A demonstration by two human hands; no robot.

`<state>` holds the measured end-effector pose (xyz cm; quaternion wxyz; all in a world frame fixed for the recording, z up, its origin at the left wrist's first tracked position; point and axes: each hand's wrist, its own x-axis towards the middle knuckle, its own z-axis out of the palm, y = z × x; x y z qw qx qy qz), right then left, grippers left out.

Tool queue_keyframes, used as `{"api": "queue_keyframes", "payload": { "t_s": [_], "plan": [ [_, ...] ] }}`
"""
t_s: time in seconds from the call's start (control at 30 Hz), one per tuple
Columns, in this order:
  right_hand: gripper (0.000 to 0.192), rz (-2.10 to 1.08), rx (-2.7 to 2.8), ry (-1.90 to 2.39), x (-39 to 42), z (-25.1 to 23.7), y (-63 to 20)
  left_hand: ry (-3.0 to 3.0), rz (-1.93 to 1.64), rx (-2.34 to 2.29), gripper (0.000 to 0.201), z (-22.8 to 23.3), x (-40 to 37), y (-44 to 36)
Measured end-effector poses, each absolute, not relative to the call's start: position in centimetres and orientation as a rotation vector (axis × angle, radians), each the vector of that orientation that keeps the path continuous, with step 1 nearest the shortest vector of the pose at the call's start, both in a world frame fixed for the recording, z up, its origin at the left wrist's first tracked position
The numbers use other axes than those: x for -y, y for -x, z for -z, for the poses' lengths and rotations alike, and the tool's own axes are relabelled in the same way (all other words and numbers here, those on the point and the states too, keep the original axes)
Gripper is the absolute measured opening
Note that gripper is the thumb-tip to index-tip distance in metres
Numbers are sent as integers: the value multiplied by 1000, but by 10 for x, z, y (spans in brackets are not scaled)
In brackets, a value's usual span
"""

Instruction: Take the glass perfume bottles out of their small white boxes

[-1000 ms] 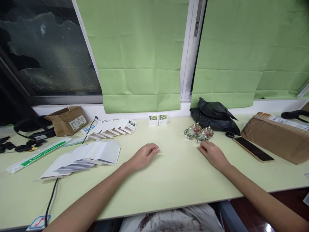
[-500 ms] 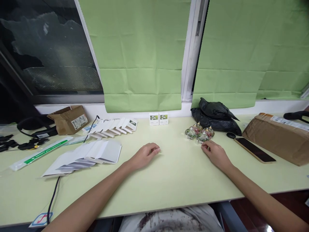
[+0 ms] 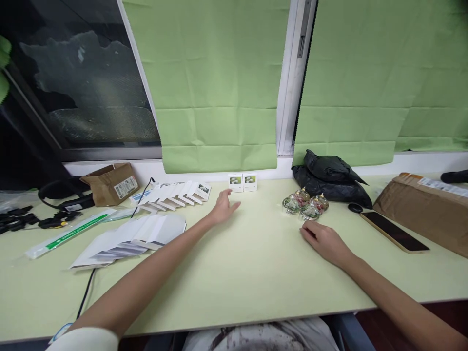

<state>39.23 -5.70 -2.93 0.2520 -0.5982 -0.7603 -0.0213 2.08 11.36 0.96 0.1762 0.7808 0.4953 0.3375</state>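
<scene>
My left hand (image 3: 221,208) reaches out over the middle of the table, thumb and fingers apart, with nothing in it. Just beyond its fingertips, a small white box (image 3: 235,183) with a green picture stands side by side with a second white box (image 3: 250,183). My right hand (image 3: 325,240) rests on the table with its fingers loosely curled in, and nothing shows in them. Close above it lie several clear ornaments (image 3: 310,209) with gold-coloured caps and red and green inside. A gap separates that hand from them.
On the left are a row of white cartons (image 3: 175,194), flat white cartons (image 3: 135,239), an open brown box (image 3: 113,185) and a black cable (image 3: 86,292). The right side holds a black plastic bag (image 3: 329,180), a phone (image 3: 395,231) and a brown package (image 3: 424,209).
My left hand has moved forward toward the two small boxes, and its fingers have spread. My right hand has drawn slightly back from the ornaments. The camera view has shifted a little.
</scene>
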Motion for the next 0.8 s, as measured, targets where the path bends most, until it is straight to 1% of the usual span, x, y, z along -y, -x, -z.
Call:
{"api": "queue_keyframes", "payload": {
  "t_s": [0.07, 0.17, 0.27, 0.33, 0.37, 0.47, 0.53, 0.67, 0.8],
  "plan": [
    [27, 20, 2075, 1617, 58, 29, -391, -2186, -1044, -1497, 75, -21, -149, -29],
    [27, -12, 2087, 1590, 60, 26, -389, -2117, -1087, -1596, 89, -37, -193, -42],
    [26, -18, 2117, 1559, 61, 24, -387, -2022, -1079, -1677, 90, -40, -219, -51],
    [25, -12, 2139, 1547, 61, 24, -386, -1981, -1070, -1725, 83, -37, -225, -55],
    [25, -7, 2150, 1546, 61, 24, -385, -1973, -1068, -1746, 76, -35, -225, -56],
    [26, 24, 2199, 1535, 62, 24, -379, -1994, -1074, -1787, 47, -31, -215, -58],
    [26, 26, 2250, 1504, 63, 22, -372, -2033, -1071, -1780, 35, -30, -199, -57],
    [23, -120, 2361, 1366, 61, 6, -345, -2152, -1051, -1703, 30, -28, -146, -47],
    [22, -457, 2273, 1271, 42, -15, -309, -2254, -1055, -1559, 33, -22, -77, -32]
  ]
}}
